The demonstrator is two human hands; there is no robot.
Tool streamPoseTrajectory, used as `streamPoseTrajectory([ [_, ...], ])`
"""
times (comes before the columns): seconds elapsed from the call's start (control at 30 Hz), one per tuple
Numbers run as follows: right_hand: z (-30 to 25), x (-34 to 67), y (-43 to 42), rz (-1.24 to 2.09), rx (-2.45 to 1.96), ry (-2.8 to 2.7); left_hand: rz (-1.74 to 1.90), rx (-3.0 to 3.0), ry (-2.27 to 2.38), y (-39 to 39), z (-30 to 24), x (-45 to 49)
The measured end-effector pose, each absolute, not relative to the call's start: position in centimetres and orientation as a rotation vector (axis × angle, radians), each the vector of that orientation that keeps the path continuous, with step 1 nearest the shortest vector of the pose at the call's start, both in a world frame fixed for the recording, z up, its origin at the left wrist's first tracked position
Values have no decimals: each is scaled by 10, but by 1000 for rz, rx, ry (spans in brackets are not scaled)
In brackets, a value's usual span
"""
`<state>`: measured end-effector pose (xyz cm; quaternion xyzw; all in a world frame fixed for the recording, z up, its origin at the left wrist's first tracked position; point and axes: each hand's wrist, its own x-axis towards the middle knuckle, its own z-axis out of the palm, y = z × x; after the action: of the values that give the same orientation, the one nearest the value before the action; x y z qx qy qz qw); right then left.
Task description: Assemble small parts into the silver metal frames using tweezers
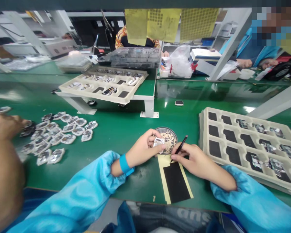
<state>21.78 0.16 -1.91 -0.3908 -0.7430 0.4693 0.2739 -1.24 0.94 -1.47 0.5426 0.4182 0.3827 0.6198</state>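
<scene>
My left hand (149,144), with a blue band at the wrist, is closed on a small white-rimmed device housing (158,141). Between the thumb and fingers of my right hand (192,158) is a pair of black tweezers (180,147), tips pointing down. Those tips are at the top of a yellow backing sheet (163,176) bearing a black rectangular piece (177,183). Just beyond both hands lies a round dish (171,132) strewn with small light and dark bits. My left fingers partly cover the housing and the dish's near side.
Many similar housings (55,131) lie loose at left, beside another person's blurred hand (5,127). A tray of circuit parts (232,153) stands at right. Another compartment tray (104,82) rests on a raised stand (149,106). One small piece (178,103) lies farther back.
</scene>
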Motion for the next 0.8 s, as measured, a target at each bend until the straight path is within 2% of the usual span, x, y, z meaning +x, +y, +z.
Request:
streamPoseTrajectory([
  [0.2,-10,217,0,1393,-1022,-1762,904,1129,1024,5,-17,-6],
  [0.3,-5,214,0,1179,-974,-1654,894,1134,1064,3,-19,-3],
  [0.5,-11,210,4,672,-887,-1868,887,1181,1104,0,-24,-3],
  [0.8,-14,209,6,609,-886,-1932,883,1208,1105,0,-25,-4],
])
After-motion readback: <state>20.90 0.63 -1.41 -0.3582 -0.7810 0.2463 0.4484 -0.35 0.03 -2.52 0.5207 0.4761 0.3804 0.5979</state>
